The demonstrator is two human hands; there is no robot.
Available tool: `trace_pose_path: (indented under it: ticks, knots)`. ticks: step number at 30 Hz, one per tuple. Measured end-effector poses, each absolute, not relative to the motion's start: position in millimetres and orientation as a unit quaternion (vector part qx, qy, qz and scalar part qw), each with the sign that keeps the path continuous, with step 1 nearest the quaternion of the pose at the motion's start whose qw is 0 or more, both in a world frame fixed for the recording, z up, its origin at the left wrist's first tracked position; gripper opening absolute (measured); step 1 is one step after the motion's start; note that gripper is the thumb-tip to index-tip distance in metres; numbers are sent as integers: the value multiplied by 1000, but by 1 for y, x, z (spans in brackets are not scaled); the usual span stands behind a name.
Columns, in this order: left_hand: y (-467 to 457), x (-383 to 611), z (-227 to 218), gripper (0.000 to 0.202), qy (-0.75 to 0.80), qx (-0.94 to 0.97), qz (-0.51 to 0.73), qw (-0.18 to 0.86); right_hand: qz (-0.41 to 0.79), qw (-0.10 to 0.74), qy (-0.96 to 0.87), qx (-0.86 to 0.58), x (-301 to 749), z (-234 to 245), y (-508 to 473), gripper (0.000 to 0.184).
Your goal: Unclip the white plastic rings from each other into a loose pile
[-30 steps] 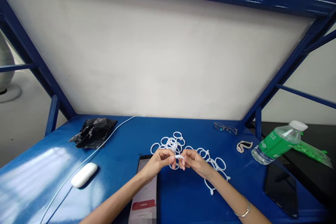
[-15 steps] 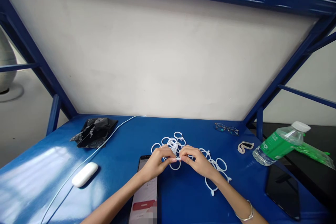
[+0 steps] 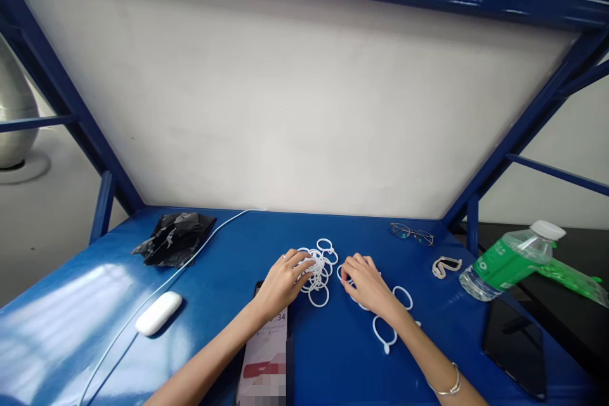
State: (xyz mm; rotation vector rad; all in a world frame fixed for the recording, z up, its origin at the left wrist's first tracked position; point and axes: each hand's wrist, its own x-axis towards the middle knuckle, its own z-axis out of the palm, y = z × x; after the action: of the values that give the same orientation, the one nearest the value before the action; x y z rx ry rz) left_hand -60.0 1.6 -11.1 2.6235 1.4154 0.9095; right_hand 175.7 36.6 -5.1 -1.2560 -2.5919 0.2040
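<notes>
A pile of white plastic rings lies on the blue table. My left hand reaches into the pile's left side, with fingers and thumb pinched on a ring there. Palm down just right of the pile, my right hand rests with fingers apart, their tips touching a string of linked white rings. That string runs on to a loop beside my right wrist. Between the hands a single ring lies flat.
A phone with a lit screen lies under my left forearm. On the left are a white case, a white cable and a crumpled black bag. To the right are glasses, a small white clip, a water bottle and a dark phone.
Both hands held one ring together between them, lifted off the table. Now they have parted: the left has gone to the pile, the right has dropped onto the linked rings.
</notes>
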Motion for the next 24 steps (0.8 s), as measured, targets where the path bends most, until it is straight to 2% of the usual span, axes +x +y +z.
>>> trace_pose_path:
  ticks: [2, 4, 7, 10, 14, 18, 21, 24]
  knots:
    - [1, -60, -10, 28, 448, 835, 319, 27, 154, 169, -875, -426, 174, 2, 34, 14]
    - [-1, -59, -7, 30, 432, 830, 346, 69, 288, 218, -845, -393, 172, 10, 31, 16]
    - [-4, -57, -1, 31, 399, 816, 382, 171, 495, 274, -774, -286, 168, 16, 26, 22]
    - [-8, -53, 6, 30, 376, 782, 411, 280, 611, 306, -697, -219, 163, 11, 22, 27]
    - [-11, -49, 9, 36, 347, 707, 439, 432, 660, 325, -643, -214, 155, -2, 19, 36]
    - [-11, -48, 7, 41, 306, 612, 436, 585, 651, 307, -662, -207, 154, -6, 19, 41]
    - [-12, -47, 6, 42, 295, 595, 424, 616, 622, 277, -704, -203, 155, -3, 19, 46]
    - [-12, -49, 7, 44, 308, 628, 410, 586, 584, 266, -737, -211, 156, 1, 17, 52]
